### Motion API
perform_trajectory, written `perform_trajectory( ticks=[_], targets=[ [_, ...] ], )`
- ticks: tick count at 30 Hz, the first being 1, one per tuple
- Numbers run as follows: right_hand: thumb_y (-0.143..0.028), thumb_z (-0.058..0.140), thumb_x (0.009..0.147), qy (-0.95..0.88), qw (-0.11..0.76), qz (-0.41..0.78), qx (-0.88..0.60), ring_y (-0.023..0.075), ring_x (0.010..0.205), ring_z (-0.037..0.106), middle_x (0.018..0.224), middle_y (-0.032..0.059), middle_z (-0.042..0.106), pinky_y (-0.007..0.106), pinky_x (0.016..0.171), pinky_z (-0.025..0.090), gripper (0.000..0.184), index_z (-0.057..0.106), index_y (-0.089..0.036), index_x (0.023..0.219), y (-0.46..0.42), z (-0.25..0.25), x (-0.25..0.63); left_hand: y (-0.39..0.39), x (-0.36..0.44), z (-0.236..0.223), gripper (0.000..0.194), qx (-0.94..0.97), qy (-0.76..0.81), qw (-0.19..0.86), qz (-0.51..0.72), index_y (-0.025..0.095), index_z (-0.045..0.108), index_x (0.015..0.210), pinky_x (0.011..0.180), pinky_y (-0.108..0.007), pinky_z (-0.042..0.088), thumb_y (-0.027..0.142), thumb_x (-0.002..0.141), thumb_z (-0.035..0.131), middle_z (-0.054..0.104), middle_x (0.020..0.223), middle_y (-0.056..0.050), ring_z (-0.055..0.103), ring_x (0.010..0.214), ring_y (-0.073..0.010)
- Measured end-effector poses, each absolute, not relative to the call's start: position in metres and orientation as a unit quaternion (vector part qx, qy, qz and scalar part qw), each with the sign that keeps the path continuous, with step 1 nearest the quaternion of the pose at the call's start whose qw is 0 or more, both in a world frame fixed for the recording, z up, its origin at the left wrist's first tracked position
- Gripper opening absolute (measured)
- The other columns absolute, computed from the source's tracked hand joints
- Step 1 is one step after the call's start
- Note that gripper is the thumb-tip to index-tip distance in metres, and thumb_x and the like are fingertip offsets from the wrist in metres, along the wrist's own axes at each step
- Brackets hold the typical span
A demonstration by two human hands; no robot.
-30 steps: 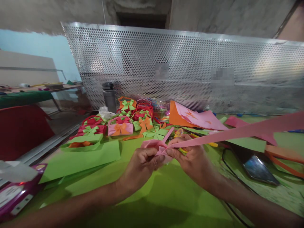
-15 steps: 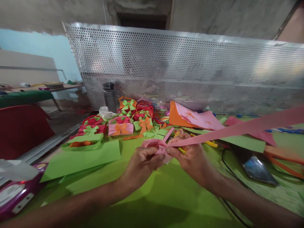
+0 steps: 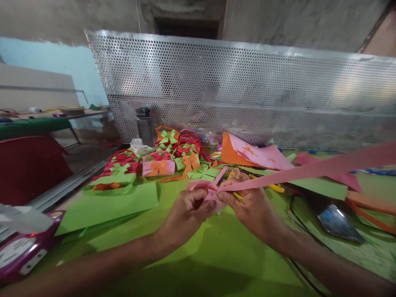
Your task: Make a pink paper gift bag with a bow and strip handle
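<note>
Between my hands is a pink folded bow [image 3: 202,185] with one short tail sticking up and a long pink strip [image 3: 293,172] running off to the right. My left hand [image 3: 190,210] pinches the bow's near left side between thumb and fingers. From the other side, my right hand [image 3: 247,202] grips the bow's centre, its thumb pressed where the long strip starts. The fingertips partly hide the folds. Something yellow, perhaps scissors handles [image 3: 275,188], shows behind my right hand.
Small paper bags with bows, one pink with an orange bow [image 3: 158,167], stand beyond my hands. Green sheets [image 3: 123,202] lie left, a purple device [image 3: 27,251] at the left edge. A phone [image 3: 335,220] and black cable lie right. A dark bottle [image 3: 144,128] stands before the perforated metal panel [image 3: 247,74].
The view has shifted very slightly. Both hands keep the same hold on the pink bow, and the long strip has dipped a little at its far right end.
</note>
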State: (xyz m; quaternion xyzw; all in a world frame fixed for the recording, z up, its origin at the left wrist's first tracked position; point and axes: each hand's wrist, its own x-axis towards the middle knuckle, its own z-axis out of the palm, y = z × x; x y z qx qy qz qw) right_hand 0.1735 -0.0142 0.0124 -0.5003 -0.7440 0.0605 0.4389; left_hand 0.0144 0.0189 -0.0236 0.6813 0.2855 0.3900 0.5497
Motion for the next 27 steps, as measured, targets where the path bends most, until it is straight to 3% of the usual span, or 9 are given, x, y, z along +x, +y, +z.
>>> perform_trajectory(
  ticks=[4, 11, 18, 27],
  targets=[
    [-0.021, 0.057, 0.078, -0.744, 0.45, 0.055, -0.491, 0.0213, 0.072, 0.056, 0.07, 0.0038, 0.062, 0.037, 0.068, 0.044, 0.011, 0.065, -0.018, 0.072, -0.015, 0.01, 0.173, 0.016, 0.015, -0.014, 0.032, 0.678, 0.303, 0.549, 0.384, 0.012, 0.063, 0.073, 0.045, -0.02, 0.039, 0.044, 0.075, 0.059, 0.05, 0.065, -0.001, 0.041, 0.049, -0.0068],
    [-0.016, 0.058, 0.078, -0.773, 0.473, -0.021, -0.423, 0.0198, 0.082, 0.058, 0.085, 0.0027, 0.064, 0.039, 0.079, 0.043, 0.009, 0.063, -0.022, 0.083, -0.013, 0.004, 0.171, 0.012, 0.015, -0.003, 0.036, 0.67, 0.315, 0.535, 0.407, 0.011, 0.065, 0.069, 0.041, -0.019, 0.044, 0.047, 0.071, 0.061, 0.055, 0.095, -0.008, 0.045, 0.051, -0.0055],
    [-0.011, 0.055, 0.08, -0.804, 0.463, -0.115, -0.355, 0.0175, 0.082, 0.058, 0.085, 0.0017, 0.062, 0.04, 0.083, 0.037, 0.011, 0.059, -0.021, 0.083, -0.009, -0.002, 0.174, 0.013, 0.012, -0.007, 0.041, 0.681, 0.314, 0.535, 0.389, 0.012, 0.065, 0.072, 0.042, -0.02, 0.047, 0.051, 0.074, 0.056, 0.052, 0.059, -0.001, 0.046, 0.045, -0.0074],
    [-0.014, 0.051, 0.083, -0.82, 0.407, -0.212, -0.343, 0.0194, 0.091, 0.057, 0.092, 0.004, 0.063, 0.046, 0.092, 0.03, 0.015, 0.061, -0.022, 0.088, -0.012, 0.002, 0.178, 0.008, 0.012, 0.0, 0.041, 0.639, 0.326, 0.584, 0.381, 0.013, 0.065, 0.075, 0.041, -0.022, 0.046, 0.053, 0.071, 0.058, 0.053, 0.059, -0.001, 0.05, 0.043, -0.0089]
  ],
)
